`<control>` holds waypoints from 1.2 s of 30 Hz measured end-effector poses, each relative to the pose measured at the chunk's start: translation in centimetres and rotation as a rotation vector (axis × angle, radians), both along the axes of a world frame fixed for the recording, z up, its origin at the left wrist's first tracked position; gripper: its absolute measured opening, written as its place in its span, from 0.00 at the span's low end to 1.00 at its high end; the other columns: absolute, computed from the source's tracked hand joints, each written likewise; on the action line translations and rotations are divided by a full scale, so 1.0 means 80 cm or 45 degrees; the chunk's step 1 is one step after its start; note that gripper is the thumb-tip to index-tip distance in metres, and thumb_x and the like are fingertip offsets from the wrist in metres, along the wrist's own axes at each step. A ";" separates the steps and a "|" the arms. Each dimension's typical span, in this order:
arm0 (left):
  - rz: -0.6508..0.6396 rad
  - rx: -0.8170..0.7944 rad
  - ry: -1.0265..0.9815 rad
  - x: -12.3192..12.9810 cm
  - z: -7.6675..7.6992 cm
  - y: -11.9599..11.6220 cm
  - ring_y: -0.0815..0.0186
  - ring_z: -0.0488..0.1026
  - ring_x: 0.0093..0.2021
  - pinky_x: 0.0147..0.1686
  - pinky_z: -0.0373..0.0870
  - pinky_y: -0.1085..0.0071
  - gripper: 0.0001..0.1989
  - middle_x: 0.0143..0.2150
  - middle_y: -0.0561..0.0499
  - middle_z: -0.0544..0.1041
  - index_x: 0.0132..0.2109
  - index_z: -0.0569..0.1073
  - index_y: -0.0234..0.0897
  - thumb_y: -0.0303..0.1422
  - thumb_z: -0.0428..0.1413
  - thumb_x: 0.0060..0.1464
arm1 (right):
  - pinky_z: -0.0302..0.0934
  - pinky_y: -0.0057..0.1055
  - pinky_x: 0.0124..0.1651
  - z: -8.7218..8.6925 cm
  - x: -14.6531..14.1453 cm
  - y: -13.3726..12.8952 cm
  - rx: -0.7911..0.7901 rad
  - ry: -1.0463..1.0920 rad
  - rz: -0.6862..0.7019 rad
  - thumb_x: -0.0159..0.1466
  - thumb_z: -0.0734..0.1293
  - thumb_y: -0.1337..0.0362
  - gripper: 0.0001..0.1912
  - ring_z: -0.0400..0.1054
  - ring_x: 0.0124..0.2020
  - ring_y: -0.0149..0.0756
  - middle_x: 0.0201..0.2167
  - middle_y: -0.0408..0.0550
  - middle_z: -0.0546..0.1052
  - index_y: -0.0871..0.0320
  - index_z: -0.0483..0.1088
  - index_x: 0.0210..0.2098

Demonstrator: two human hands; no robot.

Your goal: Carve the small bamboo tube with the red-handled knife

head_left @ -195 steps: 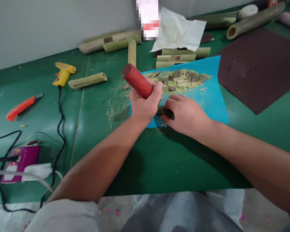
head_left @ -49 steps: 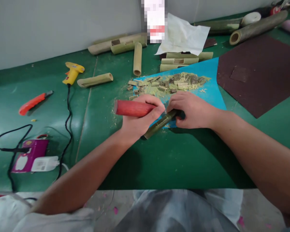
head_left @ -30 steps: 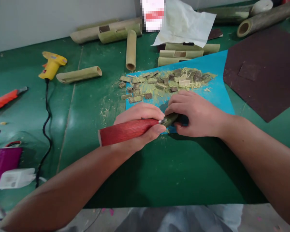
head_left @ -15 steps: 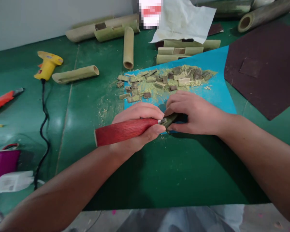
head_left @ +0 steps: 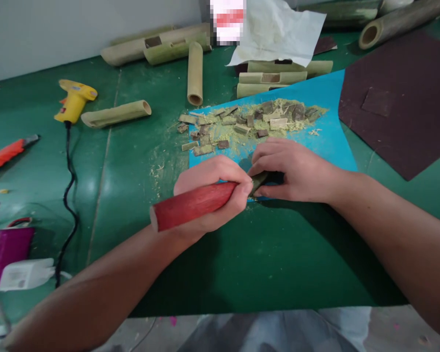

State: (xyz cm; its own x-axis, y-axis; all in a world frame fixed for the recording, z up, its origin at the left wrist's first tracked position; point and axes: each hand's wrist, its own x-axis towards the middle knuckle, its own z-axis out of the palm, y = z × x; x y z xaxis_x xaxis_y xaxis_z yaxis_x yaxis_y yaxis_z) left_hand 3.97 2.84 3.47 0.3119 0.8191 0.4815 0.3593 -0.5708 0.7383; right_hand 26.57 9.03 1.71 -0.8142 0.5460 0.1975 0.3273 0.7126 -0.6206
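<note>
My left hand (head_left: 220, 188) is closed around the red wooden handle of a carving knife (head_left: 192, 208); its butt end points toward me and to the left. The blade is hidden behind my fingers at the bamboo. My right hand (head_left: 293, 168) grips a dark green piece of bamboo (head_left: 258, 183) between thumb and fingers, and most of that piece is covered. Both hands meet over the near edge of a blue sheet (head_left: 326, 98). Just beyond them lies a heap of bamboo chips and shavings (head_left: 242, 124).
A yellow glue gun (head_left: 75, 100) with a black cord and an orange box cutter (head_left: 7, 156) lie left. Cut bamboo tubes (head_left: 117, 113) stand about the green table (head_left: 278, 259). A brown sheet (head_left: 399, 107) is at right. A purple box (head_left: 12, 252) sits lower left.
My left hand has rolled and its fingers have curled tighter; the handle's butt has swung down and slightly right. The metal tip, visible before, is now hidden. My right hand has barely moved.
</note>
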 end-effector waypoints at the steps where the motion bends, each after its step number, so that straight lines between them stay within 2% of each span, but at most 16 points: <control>1: 0.001 0.020 0.002 0.002 0.001 -0.001 0.62 0.82 0.32 0.35 0.81 0.62 0.06 0.33 0.52 0.85 0.35 0.79 0.46 0.30 0.63 0.61 | 0.58 0.40 0.49 -0.001 0.000 0.000 0.000 0.006 0.006 0.68 0.72 0.59 0.08 0.70 0.44 0.44 0.40 0.51 0.79 0.57 0.80 0.42; 8: 0.043 0.063 -0.049 -0.001 -0.005 -0.002 0.67 0.77 0.27 0.29 0.75 0.67 0.09 0.28 0.54 0.80 0.31 0.75 0.42 0.28 0.60 0.61 | 0.61 0.41 0.51 -0.002 0.001 0.001 -0.052 0.042 0.026 0.69 0.72 0.59 0.09 0.71 0.45 0.45 0.42 0.52 0.79 0.56 0.82 0.44; 12: 0.068 0.101 -0.141 -0.008 -0.019 -0.001 0.70 0.79 0.29 0.32 0.78 0.72 0.10 0.30 0.54 0.82 0.32 0.77 0.40 0.30 0.61 0.63 | 0.62 0.40 0.51 -0.004 0.000 0.002 -0.044 0.051 0.018 0.68 0.73 0.61 0.07 0.71 0.46 0.44 0.42 0.52 0.80 0.55 0.82 0.43; 16: 0.094 0.116 -0.199 -0.010 -0.026 0.002 0.68 0.81 0.30 0.35 0.80 0.70 0.12 0.31 0.54 0.83 0.32 0.79 0.40 0.35 0.61 0.66 | 0.62 0.40 0.49 -0.008 0.000 0.003 -0.003 0.088 0.020 0.66 0.74 0.60 0.07 0.71 0.45 0.45 0.41 0.52 0.80 0.56 0.81 0.42; 20: 0.102 0.159 -0.277 -0.011 -0.027 0.006 0.67 0.81 0.32 0.39 0.82 0.67 0.11 0.33 0.54 0.84 0.35 0.80 0.42 0.37 0.61 0.67 | 0.61 0.40 0.47 -0.010 0.000 0.003 0.024 0.077 0.013 0.67 0.74 0.59 0.07 0.71 0.44 0.45 0.40 0.52 0.79 0.56 0.80 0.41; 23: 0.032 0.060 -0.235 -0.012 -0.027 0.008 0.66 0.82 0.35 0.40 0.82 0.66 0.07 0.37 0.53 0.85 0.39 0.82 0.43 0.38 0.63 0.66 | 0.61 0.39 0.47 -0.009 0.000 0.002 0.031 0.058 0.009 0.68 0.73 0.58 0.07 0.70 0.43 0.44 0.40 0.51 0.79 0.55 0.80 0.41; 26: -0.011 0.005 -0.180 -0.013 -0.026 0.008 0.64 0.83 0.37 0.42 0.81 0.64 0.06 0.36 0.53 0.85 0.40 0.82 0.43 0.38 0.65 0.65 | 0.61 0.39 0.47 -0.008 -0.001 0.001 0.038 0.052 0.003 0.68 0.74 0.58 0.07 0.71 0.44 0.45 0.40 0.51 0.79 0.56 0.80 0.41; 30: -0.040 -0.004 -0.152 -0.012 -0.023 0.008 0.64 0.84 0.38 0.42 0.81 0.65 0.07 0.33 0.53 0.84 0.40 0.82 0.43 0.40 0.65 0.65 | 0.60 0.39 0.46 -0.007 -0.002 0.001 0.049 0.050 0.000 0.67 0.73 0.59 0.08 0.71 0.43 0.45 0.39 0.51 0.78 0.57 0.80 0.40; 36: -0.028 0.033 -0.076 -0.010 -0.020 0.009 0.65 0.84 0.37 0.41 0.81 0.67 0.06 0.36 0.52 0.86 0.38 0.82 0.43 0.38 0.67 0.63 | 0.60 0.39 0.46 -0.007 -0.002 0.001 0.029 0.036 -0.013 0.67 0.73 0.59 0.07 0.70 0.43 0.44 0.39 0.51 0.78 0.56 0.80 0.40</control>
